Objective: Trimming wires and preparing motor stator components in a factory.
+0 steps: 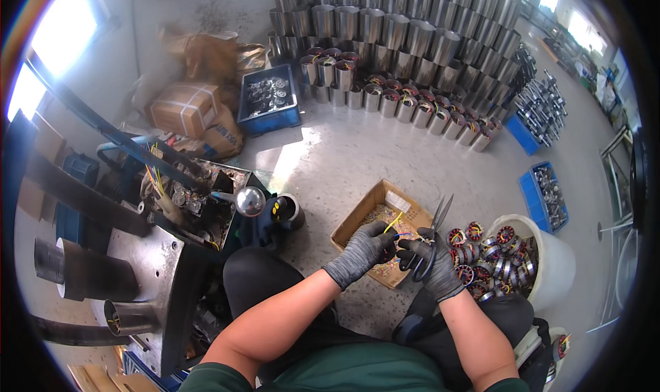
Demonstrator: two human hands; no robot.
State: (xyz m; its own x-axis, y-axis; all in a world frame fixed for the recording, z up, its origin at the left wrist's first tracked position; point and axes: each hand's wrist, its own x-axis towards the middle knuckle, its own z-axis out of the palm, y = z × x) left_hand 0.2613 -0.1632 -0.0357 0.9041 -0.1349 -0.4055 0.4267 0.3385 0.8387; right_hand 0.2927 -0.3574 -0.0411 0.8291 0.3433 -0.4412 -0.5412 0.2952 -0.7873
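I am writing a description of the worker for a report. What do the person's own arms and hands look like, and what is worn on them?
Both hands wear grey knitted gloves: the left hand and the right hand. The gloves cover the fingers and end at the wrists in ribbed cuffs. The forearms are bare. Short dark green sleeves show at the lower edge.

Both bare forearms are reaching forward from the lower edge, converging ahead of the knees. The left hand (369, 246), wearing a grey knit glove, is curling its fingers closed in a pinch, palm turned toward the right hand (432, 261). That hand, gloved alike, is closing its fingers in a grip, just beside the left, knuckles facing up.
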